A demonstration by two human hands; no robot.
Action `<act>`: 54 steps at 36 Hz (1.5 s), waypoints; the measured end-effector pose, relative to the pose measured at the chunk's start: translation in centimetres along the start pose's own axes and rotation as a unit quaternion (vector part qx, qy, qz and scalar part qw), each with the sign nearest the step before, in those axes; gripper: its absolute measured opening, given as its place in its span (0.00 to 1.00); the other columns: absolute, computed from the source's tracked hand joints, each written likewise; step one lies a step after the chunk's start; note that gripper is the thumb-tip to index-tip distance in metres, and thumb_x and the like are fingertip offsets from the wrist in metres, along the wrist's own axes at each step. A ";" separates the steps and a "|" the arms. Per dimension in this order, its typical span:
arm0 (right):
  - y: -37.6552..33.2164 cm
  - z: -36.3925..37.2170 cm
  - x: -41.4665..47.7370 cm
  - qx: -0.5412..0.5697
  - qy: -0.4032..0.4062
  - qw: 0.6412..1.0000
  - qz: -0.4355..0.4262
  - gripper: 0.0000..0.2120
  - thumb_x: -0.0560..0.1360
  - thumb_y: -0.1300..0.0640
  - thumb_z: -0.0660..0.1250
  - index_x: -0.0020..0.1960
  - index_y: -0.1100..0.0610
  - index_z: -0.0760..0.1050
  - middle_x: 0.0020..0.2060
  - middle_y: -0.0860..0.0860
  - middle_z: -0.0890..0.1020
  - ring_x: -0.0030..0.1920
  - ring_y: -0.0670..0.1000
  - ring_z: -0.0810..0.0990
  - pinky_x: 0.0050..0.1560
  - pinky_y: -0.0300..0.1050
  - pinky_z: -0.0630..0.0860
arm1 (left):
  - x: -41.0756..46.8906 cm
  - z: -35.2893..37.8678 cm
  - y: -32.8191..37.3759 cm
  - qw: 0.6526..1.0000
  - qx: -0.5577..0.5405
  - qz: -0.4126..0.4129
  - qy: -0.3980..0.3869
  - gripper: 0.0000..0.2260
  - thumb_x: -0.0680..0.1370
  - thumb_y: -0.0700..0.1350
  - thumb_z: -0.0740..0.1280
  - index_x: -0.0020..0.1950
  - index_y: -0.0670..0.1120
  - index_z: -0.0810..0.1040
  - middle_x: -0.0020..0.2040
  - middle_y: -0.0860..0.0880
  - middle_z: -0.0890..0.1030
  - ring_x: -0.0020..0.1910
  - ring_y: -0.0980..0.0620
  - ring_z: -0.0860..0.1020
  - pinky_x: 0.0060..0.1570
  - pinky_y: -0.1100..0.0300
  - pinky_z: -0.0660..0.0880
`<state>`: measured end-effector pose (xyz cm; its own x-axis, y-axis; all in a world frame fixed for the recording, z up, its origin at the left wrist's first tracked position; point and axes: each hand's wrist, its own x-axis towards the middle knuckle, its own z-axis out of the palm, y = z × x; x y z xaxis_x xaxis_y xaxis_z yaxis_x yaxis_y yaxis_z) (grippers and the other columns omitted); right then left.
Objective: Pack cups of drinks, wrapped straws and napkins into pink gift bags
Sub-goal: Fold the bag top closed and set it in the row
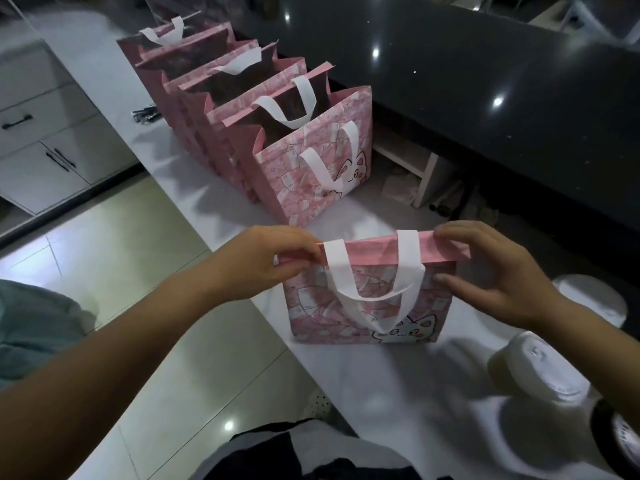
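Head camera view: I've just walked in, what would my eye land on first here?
First, the pink gift bag with a cartoon cat, standing at the near end of the white counter, its folded top pinched by the left hand and right hand. Behind it, a row of matching bags with white handles stands open along the counter. White lidded cups sit at the lower right.
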<state>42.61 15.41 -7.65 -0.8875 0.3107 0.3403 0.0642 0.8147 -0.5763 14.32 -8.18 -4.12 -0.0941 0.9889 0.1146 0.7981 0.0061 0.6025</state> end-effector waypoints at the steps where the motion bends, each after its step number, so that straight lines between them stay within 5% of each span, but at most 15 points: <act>1: -0.3 -0.1 0.0 0.022 0.006 1.000 0.017 0.19 0.75 0.52 0.70 0.64 0.57 0.75 0.59 0.51 0.79 0.58 0.54 0.80 0.54 0.59 0.79 | 0.0 0.0 0.0 1.000 0.002 -0.014 0.003 0.11 0.77 0.38 0.73 0.57 0.49 0.83 0.53 0.57 0.84 0.50 0.63 0.81 0.51 0.68 0.75; 4: -1.0 -0.5 0.5 0.018 0.031 0.998 0.057 0.13 0.77 0.55 0.69 0.61 0.55 0.79 0.54 0.49 0.83 0.54 0.52 0.82 0.53 0.59 0.80 | 0.0 -0.1 0.0 0.998 0.001 -0.058 0.013 0.10 0.78 0.44 0.73 0.55 0.55 0.77 0.48 0.61 0.83 0.48 0.63 0.81 0.48 0.62 0.78; 7: -1.2 -1.2 1.4 -0.016 -0.019 0.997 0.072 0.14 0.75 0.63 0.72 0.59 0.54 0.82 0.51 0.48 0.85 0.51 0.52 0.83 0.53 0.59 0.79 | 0.1 -0.4 0.2 0.996 -0.016 -0.086 -0.014 0.20 0.78 0.45 0.73 0.61 0.64 0.71 0.52 0.65 0.82 0.51 0.62 0.82 0.54 0.57 0.80; 9: -1.3 -1.9 1.9 -0.042 -0.063 0.995 0.062 0.12 0.75 0.56 0.71 0.58 0.52 0.83 0.50 0.47 0.85 0.50 0.51 0.83 0.51 0.58 0.80 | 0.1 -0.7 0.3 0.994 -0.019 -0.097 -0.036 0.22 0.78 0.45 0.73 0.64 0.67 0.72 0.52 0.64 0.83 0.52 0.60 0.82 0.56 0.55 0.80; 18: -2.5 -3.5 3.5 -0.065 -0.196 0.977 0.058 0.21 0.73 0.35 0.58 0.61 0.42 0.76 0.53 0.41 0.84 0.49 0.42 0.83 0.48 0.53 0.81 | 0.3 -0.6 0.6 0.994 0.070 -0.079 0.000 0.07 0.76 0.44 0.75 0.53 0.51 0.86 0.42 0.54 0.86 0.40 0.55 0.82 0.42 0.51 0.80; 24: -3.4 -3.7 3.1 -0.087 -0.212 0.971 0.062 0.25 0.75 0.36 0.56 0.58 0.48 0.84 0.45 0.47 0.85 0.43 0.48 0.83 0.43 0.55 0.79 | 0.1 -0.9 0.8 0.991 0.123 -0.011 0.060 0.06 0.73 0.41 0.78 0.49 0.48 0.87 0.40 0.53 0.86 0.36 0.57 0.80 0.35 0.66 0.74; 29: -4.1 -3.4 1.5 -0.125 -0.190 0.973 0.047 0.27 0.80 0.36 0.50 0.57 0.50 0.83 0.45 0.53 0.85 0.53 0.58 0.82 0.50 0.54 0.79 | -0.1 -1.2 0.2 0.991 0.117 0.015 0.070 0.07 0.73 0.40 0.77 0.50 0.46 0.87 0.41 0.52 0.87 0.39 0.56 0.81 0.37 0.67 0.76; 32: -4.3 -3.1 0.6 -0.134 -0.176 0.974 0.043 0.31 0.80 0.34 0.48 0.56 0.52 0.83 0.43 0.52 0.85 0.50 0.57 0.82 0.47 0.54 0.80 | 0.0 -1.1 0.2 0.993 0.110 -0.003 0.031 0.06 0.74 0.40 0.77 0.50 0.46 0.87 0.41 0.53 0.86 0.37 0.56 0.81 0.39 0.56 0.81; 36: -5.1 -3.1 0.8 -0.150 -0.192 0.969 0.045 0.16 0.79 0.45 0.61 0.57 0.49 0.83 0.46 0.46 0.86 0.47 0.51 0.83 0.47 0.54 0.79 | 0.0 -1.7 0.4 0.995 0.082 -0.059 -0.018 0.08 0.75 0.42 0.75 0.53 0.52 0.85 0.44 0.57 0.85 0.43 0.59 0.80 0.45 0.52 0.80; 42: -7.5 -2.1 3.1 -0.216 -0.208 0.953 0.037 0.20 0.76 0.37 0.55 0.57 0.44 0.79 0.44 0.43 0.83 0.43 0.47 0.79 0.43 0.49 0.77 | 1.7 -0.9 3.5 0.990 0.120 -0.045 -0.053 0.09 0.78 0.53 0.71 0.57 0.56 0.84 0.49 0.58 0.84 0.45 0.57 0.80 0.45 0.52 0.79; 47: -8.3 0.3 5.2 -0.268 -0.215 0.937 0.058 0.07 0.75 0.53 0.63 0.49 0.51 0.79 0.38 0.49 0.81 0.40 0.52 0.78 0.42 0.49 0.76 | 4.3 0.3 4.9 0.979 0.180 -0.038 -0.090 0.10 0.78 0.51 0.69 0.59 0.57 0.82 0.54 0.57 0.84 0.49 0.55 0.80 0.48 0.56 0.77; 54: -8.7 2.1 5.7 -0.288 -0.240 0.927 0.034 0.16 0.74 0.63 0.64 0.59 0.50 0.80 0.42 0.51 0.83 0.42 0.56 0.80 0.45 0.52 0.79 | 4.8 1.5 5.0 0.963 0.236 -0.019 -0.126 0.14 0.77 0.40 0.68 0.59 0.53 0.84 0.52 0.51 0.85 0.50 0.49 0.81 0.48 0.57 0.76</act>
<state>36.06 9.06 -2.32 -0.9644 0.2298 -0.1306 0.2374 0.9704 -0.0451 18.71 -3.18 -1.73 -0.0280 0.9910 -0.1306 0.9842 0.0501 0.1697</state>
